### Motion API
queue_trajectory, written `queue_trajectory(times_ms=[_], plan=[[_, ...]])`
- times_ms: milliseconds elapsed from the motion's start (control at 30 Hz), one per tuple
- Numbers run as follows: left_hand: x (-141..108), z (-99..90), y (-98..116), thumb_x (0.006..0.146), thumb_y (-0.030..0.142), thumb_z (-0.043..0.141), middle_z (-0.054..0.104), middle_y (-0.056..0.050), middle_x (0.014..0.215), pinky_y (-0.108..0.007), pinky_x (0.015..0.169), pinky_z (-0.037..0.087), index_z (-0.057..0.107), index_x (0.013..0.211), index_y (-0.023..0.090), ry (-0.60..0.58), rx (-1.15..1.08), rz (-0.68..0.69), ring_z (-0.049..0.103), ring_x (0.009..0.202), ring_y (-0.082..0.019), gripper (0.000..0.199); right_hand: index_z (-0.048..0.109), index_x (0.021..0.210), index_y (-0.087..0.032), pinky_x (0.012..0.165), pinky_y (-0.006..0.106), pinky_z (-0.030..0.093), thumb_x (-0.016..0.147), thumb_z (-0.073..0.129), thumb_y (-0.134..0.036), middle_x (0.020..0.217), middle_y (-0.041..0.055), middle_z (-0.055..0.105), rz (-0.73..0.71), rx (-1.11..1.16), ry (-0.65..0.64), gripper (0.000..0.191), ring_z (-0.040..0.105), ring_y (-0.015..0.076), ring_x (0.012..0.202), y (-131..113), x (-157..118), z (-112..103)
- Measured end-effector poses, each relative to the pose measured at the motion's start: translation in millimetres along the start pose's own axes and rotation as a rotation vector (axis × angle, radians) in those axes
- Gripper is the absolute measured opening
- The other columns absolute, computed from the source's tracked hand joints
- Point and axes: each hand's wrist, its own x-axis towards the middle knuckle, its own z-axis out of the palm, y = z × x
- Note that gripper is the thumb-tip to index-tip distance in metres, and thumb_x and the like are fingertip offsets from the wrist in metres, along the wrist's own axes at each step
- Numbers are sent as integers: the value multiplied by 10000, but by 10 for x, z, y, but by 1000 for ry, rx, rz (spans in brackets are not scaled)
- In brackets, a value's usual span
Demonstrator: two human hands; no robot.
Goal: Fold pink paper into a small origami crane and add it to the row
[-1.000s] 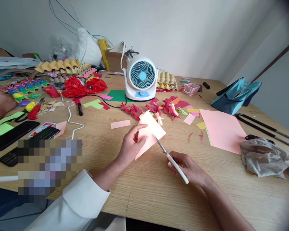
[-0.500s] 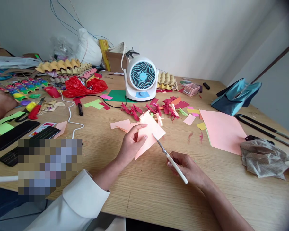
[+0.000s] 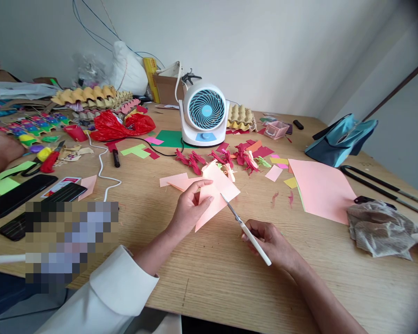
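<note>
My left hand [image 3: 191,208] pinches a piece of light pink paper [image 3: 218,185] between thumb and fingers, held just above the table. In my right hand [image 3: 270,242] is a pair of white-handled scissors [image 3: 252,241]; their blades reach onto the paper from its lower right edge. The blades look nearly closed. Behind the paper lie crumpled crimson paper pieces [image 3: 195,162], partly hidden by it. Pale pink paper strips [image 3: 174,179] rest just left of the held piece.
A white and blue fan [image 3: 206,113] stands at the back centre. To the right are a large pink sheet [image 3: 322,190], a grey crumpled cloth [image 3: 381,227] and a blue bag [image 3: 337,141]. On the left lie phones [image 3: 21,195], a white cable [image 3: 104,169] and another person's hand [image 3: 2,155].
Almost nothing differs. Both hands, the paper and the scissors stay in nearly the same place.
</note>
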Motion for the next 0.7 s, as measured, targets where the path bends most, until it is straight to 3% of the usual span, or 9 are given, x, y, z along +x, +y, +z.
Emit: queue_trajectory(times_ms=[133,700], plan=[[-13,5,-3,802,202,660,628,-1,875,-192,575,396,627,1141,195,-50,-8,-23,481,609,-87,341,547,732,-179,533,255,323,866,583,-438,605,-39,470,14,11,-3,295,461,117,571,-11,-5,4],[-79,64,24,804,217,661,489,50,698,-193,567,331,599,1113,174,-118,-64,-64,401,594,-88,318,512,705,-180,533,261,267,875,565,-425,596,-45,448,9,-11,9,302,395,107,567,-45,-16,-13]])
